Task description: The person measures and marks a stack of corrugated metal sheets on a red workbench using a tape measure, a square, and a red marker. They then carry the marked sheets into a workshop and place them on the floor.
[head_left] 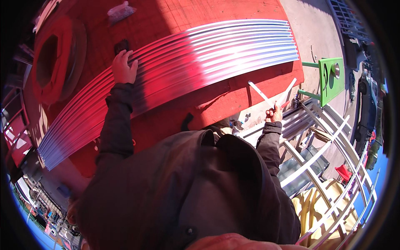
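Observation:
A bundle of long, shiny metal profiles (233,52) lies side by side across the red table (216,102). My left hand (124,68) rests at their far edge, fingers apart, with no object gripped. Just beyond its fingertips sits a small dark object (121,46), whose kind I cannot make out. Off the table's near right edge, my right hand (273,114) is closed around the lower end of a white V-shaped tool (261,93). Its two thin arms spread upward; a reddish bit shows beside the fingers, which hide the joint.
At the table's far left stands a thick ring-shaped object (58,60), with a crumpled clear plastic piece (121,12) farther back. To the right are a green metal stand (332,79) and white metal frames (314,162). Yellow cloth (312,204) lies beneath the frames.

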Demonstrator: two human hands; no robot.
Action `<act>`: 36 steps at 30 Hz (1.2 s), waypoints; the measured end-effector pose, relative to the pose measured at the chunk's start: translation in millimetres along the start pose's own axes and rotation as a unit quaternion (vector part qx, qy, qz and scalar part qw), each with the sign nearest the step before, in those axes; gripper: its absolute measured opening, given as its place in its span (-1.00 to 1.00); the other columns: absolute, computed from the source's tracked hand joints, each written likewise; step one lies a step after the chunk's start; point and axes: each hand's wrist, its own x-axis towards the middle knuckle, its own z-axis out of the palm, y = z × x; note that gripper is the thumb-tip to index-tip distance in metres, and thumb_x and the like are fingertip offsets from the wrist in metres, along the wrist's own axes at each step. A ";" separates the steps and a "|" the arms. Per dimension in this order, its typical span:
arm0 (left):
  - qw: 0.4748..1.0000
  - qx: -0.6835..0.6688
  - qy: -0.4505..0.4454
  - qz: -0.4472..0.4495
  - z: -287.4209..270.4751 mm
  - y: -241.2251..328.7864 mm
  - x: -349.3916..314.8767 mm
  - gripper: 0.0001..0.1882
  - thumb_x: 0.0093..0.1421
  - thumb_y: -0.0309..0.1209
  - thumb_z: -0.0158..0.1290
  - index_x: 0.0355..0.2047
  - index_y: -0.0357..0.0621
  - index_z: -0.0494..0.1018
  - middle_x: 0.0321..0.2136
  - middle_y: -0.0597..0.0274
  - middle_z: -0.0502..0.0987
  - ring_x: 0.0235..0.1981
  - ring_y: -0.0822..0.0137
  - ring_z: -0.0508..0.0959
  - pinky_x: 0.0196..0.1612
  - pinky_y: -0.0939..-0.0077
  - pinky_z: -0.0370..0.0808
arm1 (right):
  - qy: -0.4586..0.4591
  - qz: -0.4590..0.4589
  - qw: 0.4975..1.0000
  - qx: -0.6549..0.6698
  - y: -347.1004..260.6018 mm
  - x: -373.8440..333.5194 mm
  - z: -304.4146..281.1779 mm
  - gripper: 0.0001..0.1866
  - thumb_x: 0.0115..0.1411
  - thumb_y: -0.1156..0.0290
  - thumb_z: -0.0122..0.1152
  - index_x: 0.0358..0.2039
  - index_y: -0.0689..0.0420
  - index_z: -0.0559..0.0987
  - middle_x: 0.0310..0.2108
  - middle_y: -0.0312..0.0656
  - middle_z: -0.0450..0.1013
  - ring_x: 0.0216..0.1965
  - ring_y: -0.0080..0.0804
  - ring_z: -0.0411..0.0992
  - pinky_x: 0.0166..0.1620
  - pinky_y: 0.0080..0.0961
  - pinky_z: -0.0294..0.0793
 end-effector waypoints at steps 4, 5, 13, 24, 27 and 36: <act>0.998 -0.055 0.026 0.002 -16.4 37.5 -16.7 -0.63 0.04 -0.37 0.18 -0.10 -0.12 0.51 -0.07 0.02 0.49 -0.01 0.01 0.46 0.08 0.16 0.38 | 0.076 -0.118 0.990 -0.017 -38.3 -43.2 35.3 -0.73 0.25 0.29 0.21 -0.11 0.17 0.52 -0.70 -0.38 0.22 -0.80 -0.62 0.09 -0.63 -0.58 0.28; 0.994 -0.102 0.040 0.015 -22.1 58.1 -18.9 -0.68 0.06 -0.44 0.15 -0.13 -0.14 0.51 -0.10 0.03 0.50 -0.03 0.03 0.47 0.07 0.19 0.39 | 0.064 -0.147 0.986 -0.055 -48.2 -61.9 50.3 -0.73 0.26 0.37 0.15 -0.08 0.22 0.50 -0.67 -0.38 0.23 -0.77 -0.64 0.13 -0.62 -0.60 0.28; 0.929 -0.285 -0.051 0.231 -73.0 256.3 -37.9 -0.54 -0.01 -0.48 0.24 -0.05 -0.11 0.46 -0.09 0.22 0.50 0.00 0.15 0.46 0.16 0.08 0.31 | -0.209 -0.119 0.967 -0.081 -35.5 -185.8 158.5 -0.78 0.29 0.48 0.02 -0.08 0.24 0.44 -0.60 -0.39 0.28 -0.68 -0.64 0.17 -0.59 -0.62 0.22; 0.936 -0.306 0.046 0.170 -120.7 227.1 -24.2 -0.75 0.10 -0.54 0.14 -0.17 -0.12 0.55 -0.35 0.24 0.58 -0.32 0.24 0.58 -0.23 0.34 0.48 | -0.304 -0.336 0.870 -0.194 -35.8 -223.5 194.4 -0.79 0.37 0.36 -0.01 -0.33 0.22 0.50 -0.58 -0.30 0.33 -0.58 -0.63 0.26 -0.50 -0.66 0.26; 0.950 -0.310 0.033 0.035 -119.3 196.1 -6.0 -0.81 0.20 -0.47 0.11 -0.17 -0.17 0.54 -0.44 0.14 0.59 -0.43 0.17 0.60 -0.34 0.43 0.51 | -0.321 -0.406 0.792 -0.323 -26.7 -211.4 203.9 -0.73 0.36 0.40 0.03 -0.04 0.28 0.51 -0.29 -0.22 0.45 -0.25 -0.55 0.41 -0.15 -0.62 0.38; 0.957 -0.229 -0.145 -0.104 -19.0 105.0 31.3 -0.73 0.21 -0.33 0.14 -0.11 -0.16 0.53 -0.30 0.15 0.61 -0.27 0.35 0.60 -0.17 0.48 0.50 | -0.456 0.041 0.804 -0.378 86.6 -172.0 168.8 -0.76 0.35 0.28 0.09 -0.28 0.21 0.54 -0.49 -0.35 0.48 -0.45 -0.70 0.40 -0.40 -0.66 0.38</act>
